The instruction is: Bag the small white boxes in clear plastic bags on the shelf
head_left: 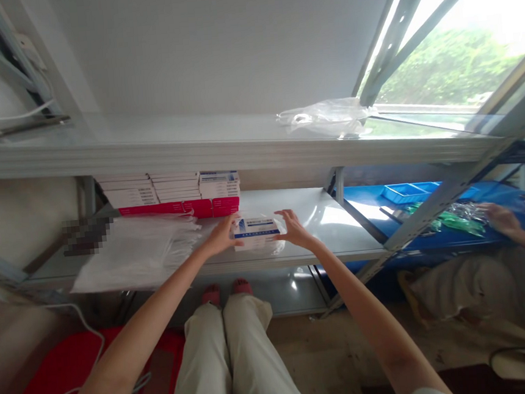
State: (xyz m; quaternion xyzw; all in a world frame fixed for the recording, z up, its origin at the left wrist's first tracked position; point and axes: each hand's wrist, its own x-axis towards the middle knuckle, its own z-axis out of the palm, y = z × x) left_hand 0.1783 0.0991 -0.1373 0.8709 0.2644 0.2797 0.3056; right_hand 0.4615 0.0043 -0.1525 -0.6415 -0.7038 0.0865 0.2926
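Observation:
Both of my hands grip a small stack of white boxes (256, 227) with a blue band and printing on the top one. My left hand (223, 235) closes on its left end, and my right hand (295, 229) on its right end. Clear plastic shows around the stack, near my right fingers. The stack is at the front of a grey metal shelf (334, 233). Left of my left hand lies a pile of clear plastic bags (129, 248). Behind it, rows of similar white boxes (174, 187) stand above red cartons (178, 209).
A higher shelf edge (239, 144) runs across above my hands, with a crumpled clear bag (324, 117) on it. To the right, beyond a slanted metal post (411, 214), another person's hand (501, 218) is by green and silver packets (464, 219) and a blue tray (409, 193).

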